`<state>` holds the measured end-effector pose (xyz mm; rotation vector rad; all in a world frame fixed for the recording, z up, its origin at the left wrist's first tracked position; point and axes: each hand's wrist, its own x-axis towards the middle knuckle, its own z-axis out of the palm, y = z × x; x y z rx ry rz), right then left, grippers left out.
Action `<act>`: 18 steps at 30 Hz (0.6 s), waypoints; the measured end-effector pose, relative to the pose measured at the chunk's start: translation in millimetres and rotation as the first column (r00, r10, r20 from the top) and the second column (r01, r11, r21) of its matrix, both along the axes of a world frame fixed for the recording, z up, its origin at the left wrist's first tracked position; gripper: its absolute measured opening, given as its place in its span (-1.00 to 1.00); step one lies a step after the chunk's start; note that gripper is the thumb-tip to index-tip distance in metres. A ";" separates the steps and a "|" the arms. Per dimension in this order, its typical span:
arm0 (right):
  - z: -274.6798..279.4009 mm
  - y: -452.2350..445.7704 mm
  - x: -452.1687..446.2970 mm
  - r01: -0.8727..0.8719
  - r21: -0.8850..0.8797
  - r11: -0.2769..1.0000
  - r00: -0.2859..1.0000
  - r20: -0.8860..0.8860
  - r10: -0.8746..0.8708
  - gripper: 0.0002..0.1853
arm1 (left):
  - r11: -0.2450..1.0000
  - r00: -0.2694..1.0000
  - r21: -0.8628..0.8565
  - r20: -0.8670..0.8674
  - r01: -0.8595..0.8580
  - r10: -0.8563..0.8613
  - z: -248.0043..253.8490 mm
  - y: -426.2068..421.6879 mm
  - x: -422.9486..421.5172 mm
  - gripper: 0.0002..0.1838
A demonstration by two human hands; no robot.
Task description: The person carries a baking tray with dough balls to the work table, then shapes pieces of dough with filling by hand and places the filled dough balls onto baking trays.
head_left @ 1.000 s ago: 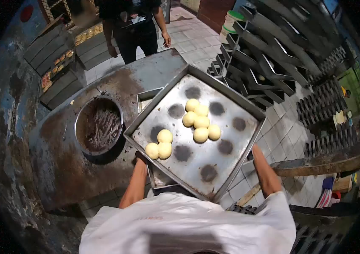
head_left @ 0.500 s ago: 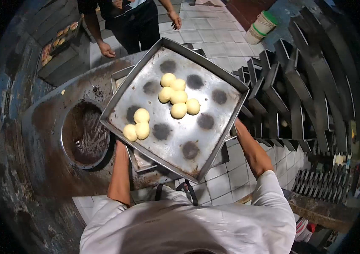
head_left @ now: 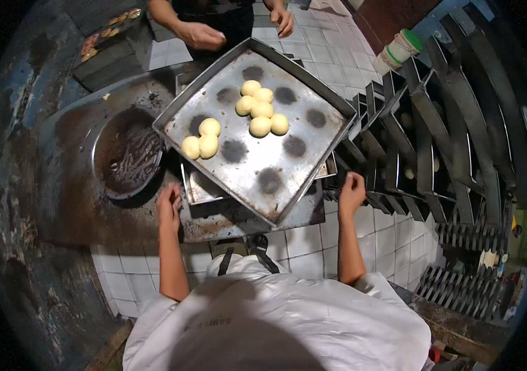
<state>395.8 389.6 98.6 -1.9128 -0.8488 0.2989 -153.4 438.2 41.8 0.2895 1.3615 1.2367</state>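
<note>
A square metal tray [head_left: 276,161] with dark round spots rests turned at an angle on top of another tray [head_left: 204,188] on the table. Several pale yellow dough balls [head_left: 261,110] lie on it in two clusters. My left hand [head_left: 169,204] is just below the tray's left side, clear of it, with fingers loosely bent and holding nothing. Off the tray's lower right side is my right hand [head_left: 352,187], apart from it, fingers curled up; nothing shows in them.
Left of the trays stands a round metal pan [head_left: 128,154] on the worn table [head_left: 65,210]. Across the table is a co-worker [head_left: 214,18] with both hands near the tray's far edge. Stacked trays [head_left: 443,123] and lidded buckets [head_left: 397,49] stand at the right.
Both my hands have let go of the tray and drawn back toward me. The tray now sits on the stack, and the co-worker's hands have come closer to it.
</note>
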 end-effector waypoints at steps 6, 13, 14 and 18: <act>111.8 66.0 -91.1 -0.595 0.013 0.804 0.675 0.551 0.490 -0.73 | 0.983 0.996 -0.159 -0.036 -0.092 0.087 24.5 -139.7 10.5 -0.71; 56.3 170.4 -110.2 -0.474 -0.467 0.746 0.315 0.702 0.639 -0.66 | 0.979 0.994 0.203 -0.101 -0.027 0.049 94.4 -182.3 54.7 -0.78; 54.8 169.4 -111.2 -0.469 -0.490 0.735 0.318 0.682 0.658 -0.68 | 0.980 0.991 0.197 -0.115 -0.043 0.066 100.8 -191.3 53.9 -0.78; 112.9 123.4 -116.1 -0.484 -0.468 0.740 0.403 0.631 0.663 -0.73 | 0.967 0.987 0.253 -0.151 -0.007 0.046 125.5 -229.7 50.9 -0.81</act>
